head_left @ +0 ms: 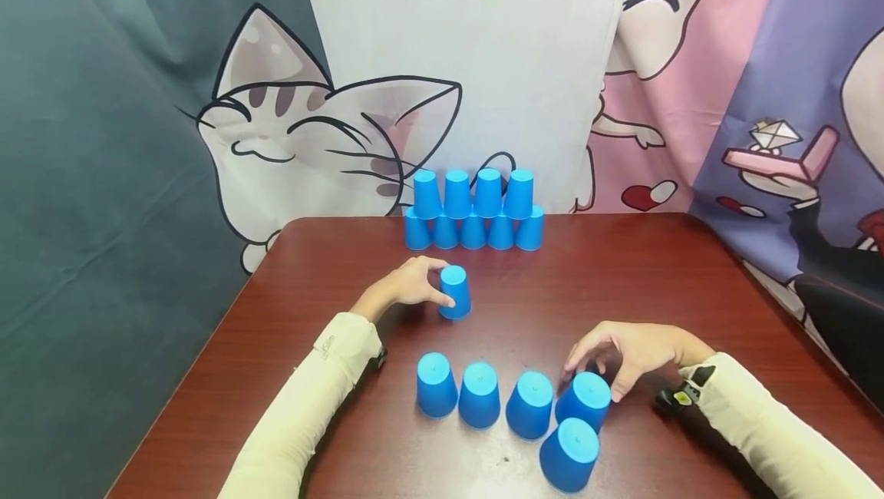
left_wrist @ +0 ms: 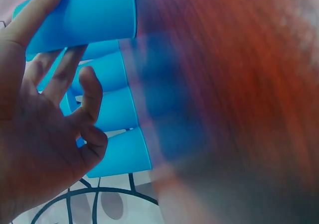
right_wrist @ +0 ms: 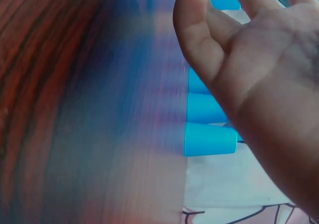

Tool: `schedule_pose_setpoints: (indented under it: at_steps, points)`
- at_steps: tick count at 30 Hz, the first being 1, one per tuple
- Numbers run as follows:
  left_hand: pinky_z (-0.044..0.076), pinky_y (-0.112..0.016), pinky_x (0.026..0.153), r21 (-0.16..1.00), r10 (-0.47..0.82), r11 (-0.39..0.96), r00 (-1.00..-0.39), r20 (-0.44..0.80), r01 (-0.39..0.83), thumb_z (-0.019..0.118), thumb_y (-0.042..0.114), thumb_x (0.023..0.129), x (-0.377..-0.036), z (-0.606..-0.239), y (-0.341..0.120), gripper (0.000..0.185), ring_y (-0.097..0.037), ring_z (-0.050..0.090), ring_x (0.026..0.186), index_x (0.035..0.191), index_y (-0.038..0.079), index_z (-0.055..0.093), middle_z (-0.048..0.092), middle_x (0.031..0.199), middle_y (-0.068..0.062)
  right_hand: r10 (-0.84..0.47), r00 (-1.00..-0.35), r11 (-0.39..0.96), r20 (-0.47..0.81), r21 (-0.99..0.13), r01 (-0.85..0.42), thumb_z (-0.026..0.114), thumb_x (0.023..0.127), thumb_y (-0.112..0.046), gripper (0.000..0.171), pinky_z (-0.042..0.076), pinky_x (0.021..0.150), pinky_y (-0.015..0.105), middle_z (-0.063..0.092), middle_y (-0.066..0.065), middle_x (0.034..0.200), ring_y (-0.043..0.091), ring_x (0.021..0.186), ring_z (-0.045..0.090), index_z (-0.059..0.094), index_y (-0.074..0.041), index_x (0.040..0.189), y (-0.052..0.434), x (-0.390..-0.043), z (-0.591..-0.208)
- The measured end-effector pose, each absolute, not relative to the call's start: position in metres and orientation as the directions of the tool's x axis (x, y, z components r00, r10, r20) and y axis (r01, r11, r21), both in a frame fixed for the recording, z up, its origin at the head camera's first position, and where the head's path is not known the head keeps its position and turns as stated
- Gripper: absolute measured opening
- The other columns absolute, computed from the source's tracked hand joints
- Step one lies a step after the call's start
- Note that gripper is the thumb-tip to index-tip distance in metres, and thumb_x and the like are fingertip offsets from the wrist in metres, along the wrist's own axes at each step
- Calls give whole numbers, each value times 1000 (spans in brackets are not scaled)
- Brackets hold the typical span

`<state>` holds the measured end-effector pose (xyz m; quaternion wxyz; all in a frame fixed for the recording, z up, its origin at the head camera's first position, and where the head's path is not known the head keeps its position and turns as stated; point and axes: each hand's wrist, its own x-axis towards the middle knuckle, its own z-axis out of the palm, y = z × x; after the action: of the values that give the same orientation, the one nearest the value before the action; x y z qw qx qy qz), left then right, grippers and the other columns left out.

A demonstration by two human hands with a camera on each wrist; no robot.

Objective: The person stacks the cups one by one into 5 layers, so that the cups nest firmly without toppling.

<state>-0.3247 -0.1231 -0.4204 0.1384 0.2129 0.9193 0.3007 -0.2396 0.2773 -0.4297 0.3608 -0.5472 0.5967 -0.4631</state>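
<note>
Left hand (head_left: 407, 284) wrapped around a single upturned blue cup (head_left: 455, 292), thumb on the near side and fingers curled behind it, mid-table just in front of the stacked wall of cups (head_left: 473, 211) at the far edge. Best kept upright with a light grip low on the cup, so that the rim lands flat and nothing gets crushed. Worth approaching the wall from above rather than sliding in from the front: two tiers, five below and four above, look easy to topple with a knuckle. Wrist view too blurred to add more than curled fingers around blue plastic.

Further right and nearer, a row of three inverted cups (head_left: 479, 394) on the dark red table (head_left: 663, 269), standing close together and untouched. Good to leave these alone until the carried cup is placed.

Right hand (head_left: 631, 353) spread loosely above a fourth cup (head_left: 584, 399), fingers half bent, thumb and fingertips around its top without a clear closed grip; whether contact exists cannot be told. A fifth cup (head_left: 569, 453) sits just in front, touching or nearly so. Sensible to lift straight up, to avoid nudging that neighbour.
</note>
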Motion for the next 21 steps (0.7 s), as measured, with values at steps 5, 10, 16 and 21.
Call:
schedule_pose_setpoints:
  at_steps: [5, 10, 16, 21]
  points:
    - [44, -59, 100, 581, 401, 768, -910, -108, 270, 83, 51, 75, -330, -418, -123, 87, -31, 50, 130, 146, 13, 49, 58, 138, -9, -990, -106, -51, 89, -947, -319, 76, 86, -14, 55, 56, 86, 45, 61, 22, 130, 32, 117, 61, 55, -2, 136, 272, -238, -431]
    - [41, -64, 101, 571, 383, 775, -920, -85, 271, 81, 53, 76, -336, -419, -121, 86, -32, 47, 133, 147, 15, 49, 56, 141, -9, -990, -101, -62, 97, -950, -306, 77, 86, -13, 52, 54, 90, 47, 61, 23, 129, 33, 117, 61, 57, -2, 133, 270, -237, -433]
    - [40, -65, 99, 553, 341, 795, -938, -67, 250, 80, 53, 77, -343, -420, -119, 84, -33, 48, 131, 146, 17, 49, 56, 140, -9, -993, -85, -51, 81, -950, -307, 77, 86, -15, 54, 52, 95, 48, 62, 20, 130, 33, 119, 61, 57, -3, 134, 266, -236, -433]
    - [42, -63, 96, 571, 311, 789, -949, -55, 225, 79, 52, 79, -347, -421, -117, 79, -31, 51, 126, 143, 17, 51, 59, 135, -9, -994, -92, -30, 61, -953, -302, 79, 84, -15, 53, 51, 95, 48, 62, 18, 130, 32, 119, 60, 59, -4, 132, 265, -236, -434]
